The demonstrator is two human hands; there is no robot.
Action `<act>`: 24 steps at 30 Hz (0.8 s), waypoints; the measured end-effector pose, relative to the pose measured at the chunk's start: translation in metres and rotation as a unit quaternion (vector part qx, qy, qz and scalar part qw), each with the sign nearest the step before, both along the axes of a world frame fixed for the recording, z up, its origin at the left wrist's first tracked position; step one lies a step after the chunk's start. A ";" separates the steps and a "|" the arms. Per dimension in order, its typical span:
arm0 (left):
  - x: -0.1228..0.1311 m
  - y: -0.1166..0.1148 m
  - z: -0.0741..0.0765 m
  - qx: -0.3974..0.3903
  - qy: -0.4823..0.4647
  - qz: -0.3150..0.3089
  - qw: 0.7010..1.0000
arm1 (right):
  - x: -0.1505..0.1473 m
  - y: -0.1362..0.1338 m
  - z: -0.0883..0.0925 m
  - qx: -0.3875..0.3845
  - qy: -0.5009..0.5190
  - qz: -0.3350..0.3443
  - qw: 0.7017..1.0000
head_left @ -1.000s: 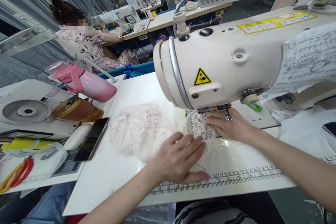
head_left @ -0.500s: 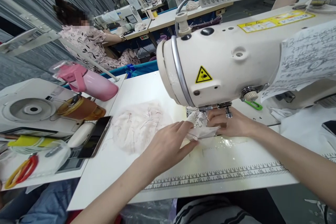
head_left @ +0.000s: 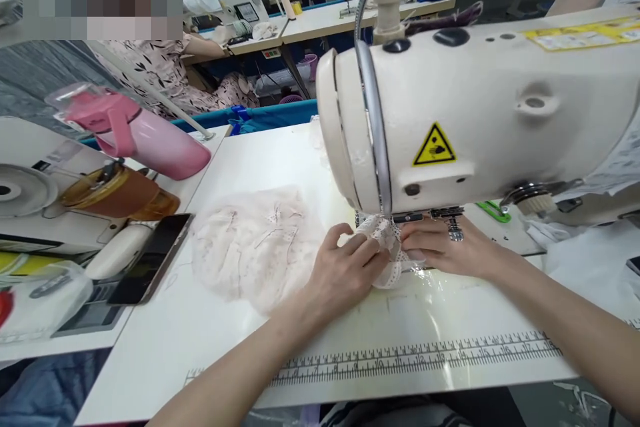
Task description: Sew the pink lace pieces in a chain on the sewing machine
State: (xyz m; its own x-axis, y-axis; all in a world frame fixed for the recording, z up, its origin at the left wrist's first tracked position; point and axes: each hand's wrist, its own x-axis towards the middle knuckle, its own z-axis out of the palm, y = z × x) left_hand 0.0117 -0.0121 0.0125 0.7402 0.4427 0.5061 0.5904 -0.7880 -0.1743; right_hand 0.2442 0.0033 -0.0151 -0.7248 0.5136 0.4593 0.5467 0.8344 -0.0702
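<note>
A small piece of white lace fabric [head_left: 383, 232] lies under the head of a sewing machine [head_left: 430, 120]. Bent over the near left side of the lace, my left hand [head_left: 347, 263] grips it with curled fingers. My right hand [head_left: 447, 247] is at the lace's right side, its fingertips pressed together on the cloth beside the presser foot area. The machine head hides part of the fabric, and the needle itself cannot be made out. To the left of my hands, a pale pink sheer fabric piece [head_left: 255, 247] is spread in soft folds on the white table [head_left: 165, 353].
A printed ruler [head_left: 400, 363] runs along the front edge. At left are a phone [head_left: 150, 260], a pink bottle [head_left: 145, 137] and an amber cup [head_left: 115, 193]. Green-handled snippers [head_left: 495, 211] lie behind my right hand. Another person in patterned clothing [head_left: 150, 73] sits beyond.
My left hand has curled its fingers closer over the lace, which now lies bunched with a scalloped edge toward me. The right hand stays near the machine foot. The whole view has shifted closer.
</note>
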 end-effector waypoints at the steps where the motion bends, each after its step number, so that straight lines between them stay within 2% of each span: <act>1: 0.000 0.000 -0.001 -0.009 -0.005 -0.008 1.000 | 0.000 0.000 0.003 0.015 0.007 0.001 1.000; 4: -0.001 0.001 -0.007 -0.076 0.003 -0.030 0.997 | -0.002 0.000 0.011 0.039 0.043 0.001 0.998; 8: -0.003 0.002 -0.016 -0.149 0.049 -0.017 0.987 | -0.003 0.000 0.014 0.034 0.055 0.014 0.998; 14: -0.005 0.002 -0.016 -0.147 0.059 -0.011 0.987 | -0.003 -0.002 0.012 0.055 0.044 0.011 0.997; 24: -0.002 0.002 -0.014 -0.154 0.048 0.005 0.987 | -0.001 -0.002 0.007 0.036 0.022 -0.007 0.999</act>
